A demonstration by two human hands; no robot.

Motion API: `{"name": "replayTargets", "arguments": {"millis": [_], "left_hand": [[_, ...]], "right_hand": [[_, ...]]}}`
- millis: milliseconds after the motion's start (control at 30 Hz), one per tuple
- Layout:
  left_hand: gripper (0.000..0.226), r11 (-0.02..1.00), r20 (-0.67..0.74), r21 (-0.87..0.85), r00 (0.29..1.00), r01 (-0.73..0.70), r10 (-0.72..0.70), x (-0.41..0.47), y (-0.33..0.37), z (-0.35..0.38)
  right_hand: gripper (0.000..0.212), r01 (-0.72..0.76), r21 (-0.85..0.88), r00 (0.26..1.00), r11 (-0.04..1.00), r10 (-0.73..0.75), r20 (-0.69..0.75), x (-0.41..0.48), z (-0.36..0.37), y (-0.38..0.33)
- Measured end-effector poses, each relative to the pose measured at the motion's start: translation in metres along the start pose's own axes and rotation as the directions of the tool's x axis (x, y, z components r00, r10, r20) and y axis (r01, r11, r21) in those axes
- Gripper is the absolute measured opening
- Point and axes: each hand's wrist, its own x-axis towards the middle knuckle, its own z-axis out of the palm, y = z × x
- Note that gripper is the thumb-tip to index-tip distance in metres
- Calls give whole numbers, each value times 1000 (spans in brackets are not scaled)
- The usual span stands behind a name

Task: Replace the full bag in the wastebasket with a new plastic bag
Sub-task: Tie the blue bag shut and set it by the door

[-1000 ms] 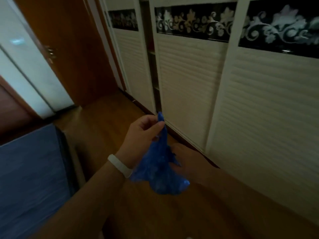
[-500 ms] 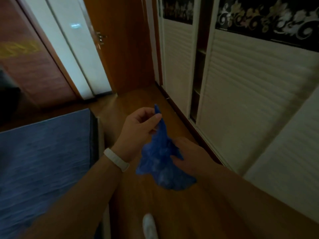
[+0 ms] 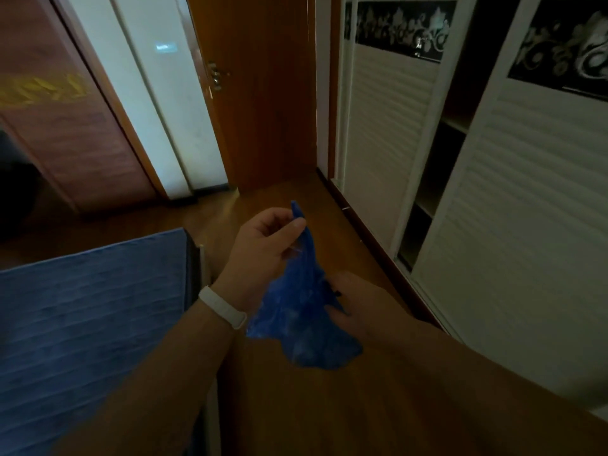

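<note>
A crumpled blue plastic bag (image 3: 301, 314) hangs in front of me at mid-frame. My left hand (image 3: 263, 248), with a white band on the wrist, pinches the bag's top corner between thumb and fingers. My right hand (image 3: 362, 307) grips the bag's right side lower down, its fingers partly hidden behind the plastic. No wastebasket is in view.
A bed with a blue cover (image 3: 85, 324) fills the lower left. White louvred wardrobe doors (image 3: 526, 225) line the right, one gap open. A brown wooden door (image 3: 263, 93) stands ahead beside a bright doorway (image 3: 164, 103). A strip of wooden floor (image 3: 329, 406) runs between bed and wardrobe.
The view has swung left, from the wardrobe toward the door and bed. Both hands keep the same hold on the blue bag.
</note>
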Motion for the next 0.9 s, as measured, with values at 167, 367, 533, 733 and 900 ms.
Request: {"name": "replayTargets", "arguments": {"millis": [167,367,533,733,900], "left_hand": [[5,1000,4,-14,1000,-9,9,63,-13,-41],[5,999,-41,-9,999,32,-32,150,-47,-74],[7,997,-122,-12,990,74,-75,239,-76,-94],[9,989,-167,-96,977,115,-129,360,-86,-114],[13,993,-222,-78,970,86,-102,447,-81,-131]], "right_hand": [[19,14,-16,1000,1000,-14,6,78,5,19],[29,15,45,999,999,-17,29,172,16,62],[32,47,91,995,995,-55,89,271,14,115],[38,117,32,980,993,-121,159,405,-11,161],[39,194,11,969,981,-193,154,504,-43,189]]}}
